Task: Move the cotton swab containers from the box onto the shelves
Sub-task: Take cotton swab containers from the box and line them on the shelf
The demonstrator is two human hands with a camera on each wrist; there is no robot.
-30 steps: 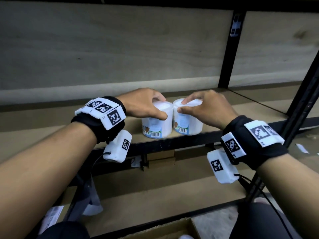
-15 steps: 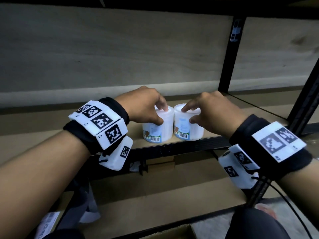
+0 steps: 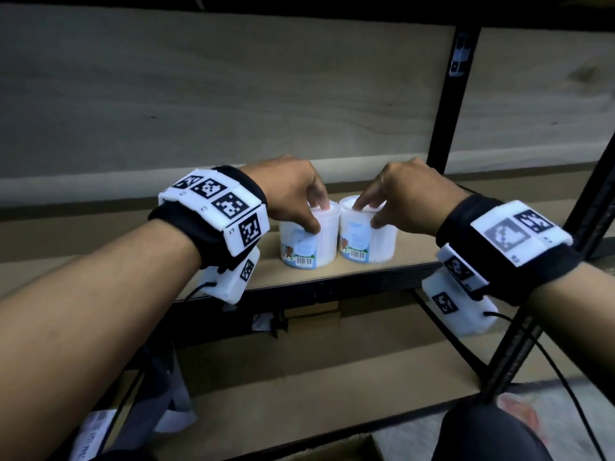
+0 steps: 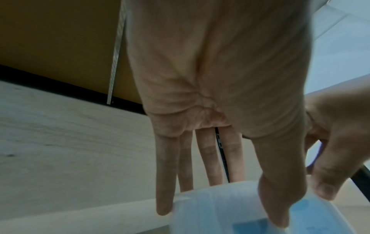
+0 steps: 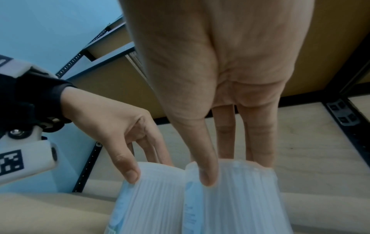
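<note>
Two white cotton swab containers with blue labels stand side by side on the shelf board (image 3: 409,257), near its front edge. My left hand (image 3: 318,217) grips the left container (image 3: 307,244) from above, thumb on the front and fingers over the lid. In the same way my right hand (image 3: 367,215) holds the right container (image 3: 366,241). In the left wrist view my left hand (image 4: 220,215) straddles the left container (image 4: 200,224). In the right wrist view my right hand (image 5: 234,170) pinches the right container (image 5: 240,202). Beside it my left hand (image 5: 146,166) holds the left container (image 5: 152,199).
A wooden back panel (image 3: 233,111) closes the shelf behind. Black uprights (image 3: 442,94) stand at the back and at the right front (image 3: 532,311). A lower shelf (image 3: 316,377) lies below, and a cardboard box corner (image 3: 336,449) shows at the bottom edge.
Both wrists have risen, so my fingers now reach down onto the containers from above. The containers stay side by side on the shelf.
</note>
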